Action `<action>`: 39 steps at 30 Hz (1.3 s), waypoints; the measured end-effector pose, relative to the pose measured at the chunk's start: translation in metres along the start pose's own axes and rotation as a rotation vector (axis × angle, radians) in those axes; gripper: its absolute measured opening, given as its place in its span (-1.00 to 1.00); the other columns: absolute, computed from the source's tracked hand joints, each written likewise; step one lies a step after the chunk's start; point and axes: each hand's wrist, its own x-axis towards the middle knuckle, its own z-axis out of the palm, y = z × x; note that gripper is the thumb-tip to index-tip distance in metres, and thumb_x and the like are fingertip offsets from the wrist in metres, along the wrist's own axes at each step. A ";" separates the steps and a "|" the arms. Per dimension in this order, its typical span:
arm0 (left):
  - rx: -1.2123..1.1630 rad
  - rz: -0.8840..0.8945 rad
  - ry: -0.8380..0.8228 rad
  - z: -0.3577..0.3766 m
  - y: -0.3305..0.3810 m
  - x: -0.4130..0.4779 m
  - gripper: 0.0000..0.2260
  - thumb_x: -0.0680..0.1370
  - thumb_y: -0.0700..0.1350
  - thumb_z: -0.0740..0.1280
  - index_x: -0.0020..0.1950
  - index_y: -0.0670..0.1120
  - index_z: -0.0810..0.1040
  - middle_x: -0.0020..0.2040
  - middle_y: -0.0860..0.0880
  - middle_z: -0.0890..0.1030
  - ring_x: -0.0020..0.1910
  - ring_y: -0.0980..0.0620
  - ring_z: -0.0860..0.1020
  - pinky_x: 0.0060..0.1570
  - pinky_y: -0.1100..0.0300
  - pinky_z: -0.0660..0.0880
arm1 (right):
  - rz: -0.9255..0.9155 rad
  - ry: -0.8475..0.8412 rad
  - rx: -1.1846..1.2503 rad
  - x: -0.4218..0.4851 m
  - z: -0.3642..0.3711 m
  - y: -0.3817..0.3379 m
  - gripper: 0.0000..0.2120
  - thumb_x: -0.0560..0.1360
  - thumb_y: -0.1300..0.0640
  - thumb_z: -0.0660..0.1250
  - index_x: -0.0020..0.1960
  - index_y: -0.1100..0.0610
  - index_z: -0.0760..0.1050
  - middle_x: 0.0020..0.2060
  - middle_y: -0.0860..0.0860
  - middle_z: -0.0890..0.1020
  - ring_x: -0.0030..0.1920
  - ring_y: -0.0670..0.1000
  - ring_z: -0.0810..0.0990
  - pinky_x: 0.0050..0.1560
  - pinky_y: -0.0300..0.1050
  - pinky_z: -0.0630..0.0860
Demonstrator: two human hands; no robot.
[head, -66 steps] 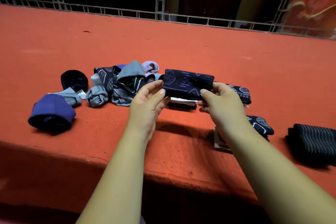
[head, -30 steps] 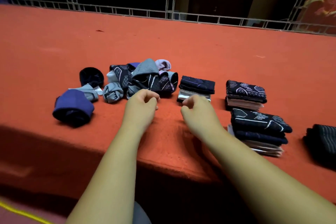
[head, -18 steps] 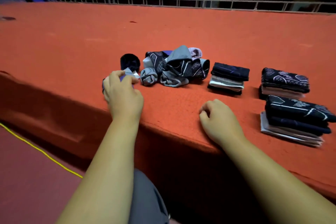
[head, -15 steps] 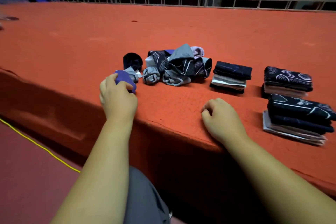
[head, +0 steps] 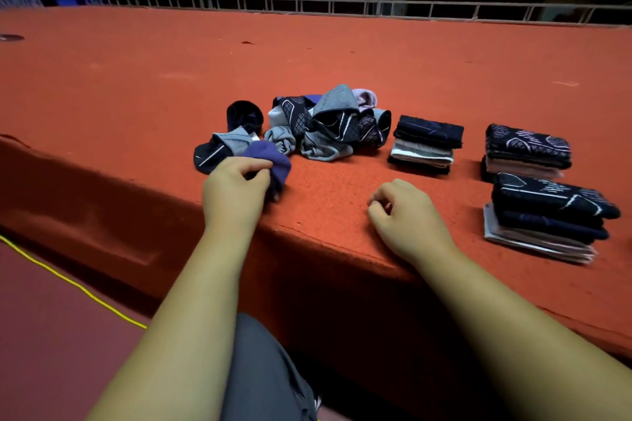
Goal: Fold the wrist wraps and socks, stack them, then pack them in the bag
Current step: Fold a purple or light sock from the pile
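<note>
Approx. half of purple sock point(head: 270, 154) hidden behind left hand point(head: 234, 195).

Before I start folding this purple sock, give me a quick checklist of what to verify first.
1. The left hand has a grip on the purple sock: ok.
2. The right hand holds nothing and can help: ok.
3. Bare table between the hands for folding: ok.
4. The nearest folded stack is level on top: ok.
5. A matching sock in the loose pile: cannot tell.
6. The bag in sight: not ok, none in view.
</note>
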 end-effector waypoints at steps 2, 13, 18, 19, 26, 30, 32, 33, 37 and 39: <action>-0.182 -0.090 -0.083 0.010 0.013 -0.015 -0.83 0.54 -0.16 0.49 0.04 0.08 0.79 -0.01 0.13 0.76 0.03 0.12 0.70 0.21 0.02 0.62 | -0.057 0.023 0.044 -0.003 -0.002 -0.002 -0.94 0.55 0.11 0.36 -0.07 -0.03 0.60 -0.13 -0.12 0.58 -0.09 -0.06 0.55 0.07 0.02 0.53; -0.663 -0.294 -0.438 0.066 0.077 -0.079 -0.71 0.56 -0.35 0.45 0.21 -0.08 0.71 0.05 -0.14 0.76 -0.03 -0.03 0.72 -0.14 0.13 0.66 | -0.028 0.194 0.356 -0.067 -0.030 -0.014 -0.80 0.60 0.03 0.41 0.21 -0.13 0.55 -0.08 -0.13 0.61 -0.16 -0.05 0.59 -0.03 -0.05 0.56; -0.684 -0.327 -0.627 0.081 0.100 -0.104 -0.84 0.62 -0.25 0.43 0.18 -0.14 0.71 0.03 -0.20 0.76 -0.09 -0.07 0.75 -0.15 0.11 0.68 | 0.086 0.178 0.380 -0.094 -0.040 0.006 -0.71 0.54 -0.09 0.46 0.22 -0.12 0.51 -0.05 -0.14 0.63 -0.18 -0.06 0.60 -0.05 -0.04 0.57; -0.686 -0.328 -0.651 0.083 0.104 -0.109 -0.88 0.64 -0.21 0.41 0.14 -0.14 0.72 -0.01 -0.17 0.77 -0.12 -0.05 0.75 -0.18 0.14 0.66 | 0.107 0.169 0.407 -0.098 -0.042 0.009 -0.67 0.53 -0.11 0.48 0.24 -0.13 0.50 -0.04 -0.14 0.64 -0.19 -0.05 0.60 -0.07 -0.07 0.57; -0.597 -0.277 -0.719 0.101 0.117 -0.120 -0.83 0.61 -0.16 0.47 0.20 -0.07 0.63 -0.10 -0.07 0.77 -0.26 0.05 0.70 -0.23 0.15 0.65 | 0.211 0.229 0.477 -0.105 -0.059 0.026 -0.75 0.53 -0.01 0.54 0.17 -0.08 0.59 -0.11 -0.18 0.70 -0.22 -0.13 0.61 -0.18 -0.31 0.48; -0.567 -0.265 -0.774 0.107 0.120 -0.124 -0.84 0.63 -0.14 0.45 0.20 -0.11 0.67 -0.08 -0.06 0.77 -0.27 0.06 0.68 -0.25 0.17 0.61 | 0.200 0.212 0.364 -0.107 -0.072 0.039 -0.88 0.56 0.01 0.48 0.08 -0.06 0.61 -0.19 -0.12 0.70 -0.21 -0.12 0.62 -0.14 -0.21 0.49; -0.545 -0.256 -0.770 0.111 0.120 -0.126 -0.87 0.63 -0.13 0.45 0.13 -0.14 0.70 -0.12 -0.06 0.75 -0.29 0.06 0.64 -0.25 0.17 0.58 | 0.206 0.196 0.346 -0.108 -0.079 0.044 -0.90 0.55 -0.01 0.48 0.03 -0.06 0.60 -0.20 -0.11 0.69 -0.20 -0.11 0.62 -0.12 -0.16 0.52; -0.539 -0.257 -0.775 0.112 0.121 -0.126 -0.89 0.62 -0.13 0.45 0.10 -0.14 0.70 -0.13 -0.06 0.75 -0.29 0.05 0.63 -0.25 0.17 0.57 | 0.213 0.182 0.348 -0.109 -0.081 0.046 -0.88 0.53 -0.02 0.49 0.03 -0.07 0.59 -0.20 -0.11 0.69 -0.20 -0.11 0.62 -0.14 -0.17 0.52; -0.515 -0.257 -0.786 0.116 0.125 -0.131 -0.90 0.60 -0.10 0.48 -0.01 -0.13 0.70 -0.19 -0.06 0.72 -0.31 0.03 0.60 -0.29 0.18 0.52 | 0.198 0.132 0.284 -0.112 -0.085 0.049 -0.72 0.47 -0.15 0.54 0.10 -0.12 0.57 -0.16 -0.18 0.67 -0.15 -0.20 0.60 -0.17 -0.32 0.43; -0.508 -0.254 -0.771 0.117 0.125 -0.132 -0.88 0.60 -0.06 0.49 -0.07 -0.10 0.69 -0.23 -0.07 0.68 -0.32 0.02 0.57 -0.31 0.18 0.48 | 0.180 0.126 0.271 -0.113 -0.086 0.050 -0.71 0.48 -0.16 0.54 0.13 -0.12 0.59 -0.13 -0.19 0.68 -0.10 -0.21 0.61 -0.11 -0.30 0.47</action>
